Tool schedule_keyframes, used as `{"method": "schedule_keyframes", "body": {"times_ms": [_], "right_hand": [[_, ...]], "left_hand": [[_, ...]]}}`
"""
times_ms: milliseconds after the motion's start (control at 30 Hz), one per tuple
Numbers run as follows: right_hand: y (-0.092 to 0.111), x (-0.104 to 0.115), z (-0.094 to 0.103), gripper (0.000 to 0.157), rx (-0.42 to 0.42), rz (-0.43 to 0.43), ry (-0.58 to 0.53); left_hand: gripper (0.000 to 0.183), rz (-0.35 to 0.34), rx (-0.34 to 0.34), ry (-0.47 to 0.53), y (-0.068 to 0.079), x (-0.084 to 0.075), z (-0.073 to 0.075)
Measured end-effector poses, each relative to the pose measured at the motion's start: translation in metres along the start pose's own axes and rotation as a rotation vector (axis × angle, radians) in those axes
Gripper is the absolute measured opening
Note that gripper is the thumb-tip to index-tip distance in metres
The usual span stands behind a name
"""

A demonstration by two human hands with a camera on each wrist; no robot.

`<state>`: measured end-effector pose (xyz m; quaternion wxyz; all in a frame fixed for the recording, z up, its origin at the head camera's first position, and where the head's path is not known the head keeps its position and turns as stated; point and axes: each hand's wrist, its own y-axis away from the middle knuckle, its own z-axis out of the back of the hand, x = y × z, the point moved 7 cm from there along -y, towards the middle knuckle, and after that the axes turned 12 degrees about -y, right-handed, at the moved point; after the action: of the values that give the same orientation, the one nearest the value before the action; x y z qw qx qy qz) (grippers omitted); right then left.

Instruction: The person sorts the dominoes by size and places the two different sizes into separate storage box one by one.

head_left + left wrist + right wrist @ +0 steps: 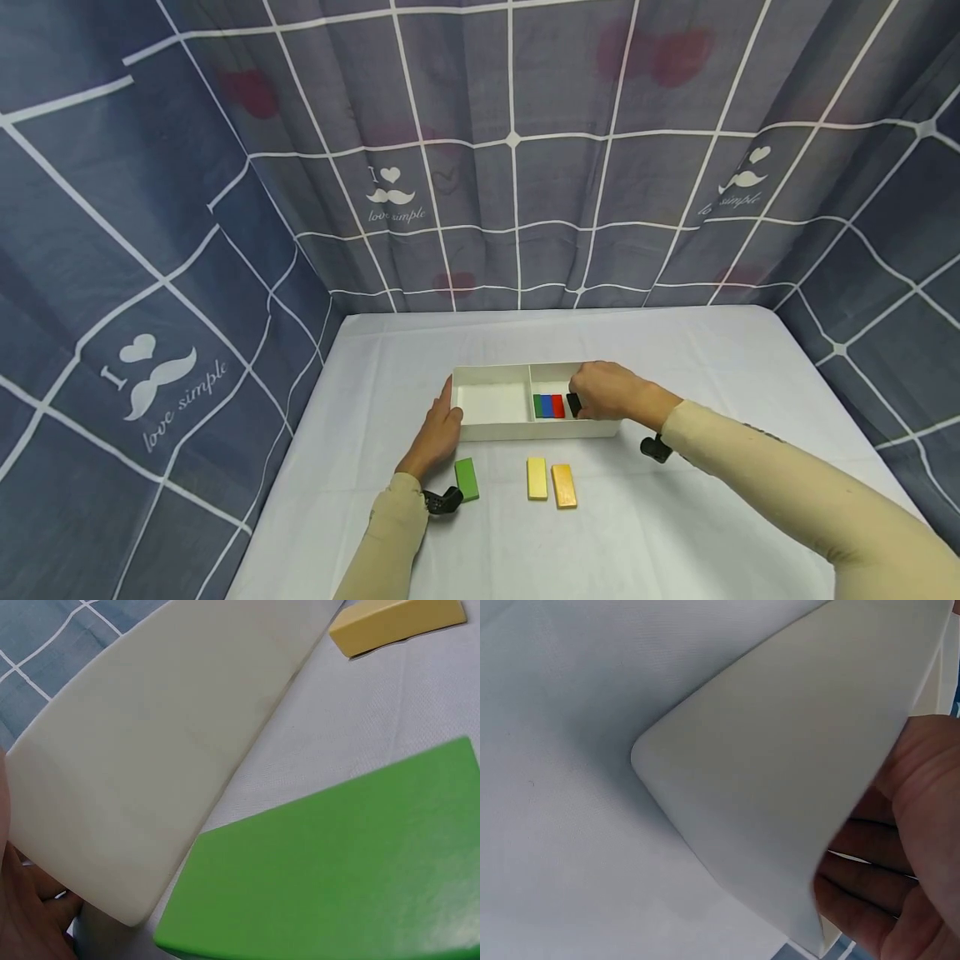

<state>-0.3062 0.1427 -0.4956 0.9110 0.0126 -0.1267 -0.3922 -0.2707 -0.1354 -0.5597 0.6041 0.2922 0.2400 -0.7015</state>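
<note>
A white two-compartment box (495, 431) stands on the table. My left hand (438, 429) grips its left end, fingers along the outer wall and thumb at the rim. My right hand (606, 390) reaches into the right compartment and holds a black block (573, 405), partly hidden by the fingers. Beside it in that compartment, green (537, 407), blue (547, 407) and red (558, 406) blocks stand side by side. In the right wrist view the box wall (780, 757) hides the fingertips and the black block.
In front of the box, a larger green block (467, 479) lies near my left wrist. Farther right are a pale yellow block (536, 478) and an orange-yellow block (564, 487). White cloth (675, 533) covers the table, and a dark checked curtain (555, 192) surrounds it.
</note>
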Motion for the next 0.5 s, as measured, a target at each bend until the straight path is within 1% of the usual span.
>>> {"method": "schedule_keyframes", "body": {"times_ms": [200,333,500], "right_hand": [[-0.0045,-0.0036,-0.0042,0.026,0.006,-0.028,0.0],[-0.0071,-0.0072,-0.0064,0.025,0.014,-0.042,-0.009],[-0.0102,-0.0093,-0.009,0.024,0.019,-0.037,-0.016]], "left_hand": [[0.071,-0.005,-0.011,0.001,-0.0004,0.0004,0.0001],[0.071,-0.001,-0.006,0.0,-0.0006,0.0003,-0.0002],[0.071,-0.002,-0.007,0.003,-0.0007,-0.0002,-0.0003]]}}
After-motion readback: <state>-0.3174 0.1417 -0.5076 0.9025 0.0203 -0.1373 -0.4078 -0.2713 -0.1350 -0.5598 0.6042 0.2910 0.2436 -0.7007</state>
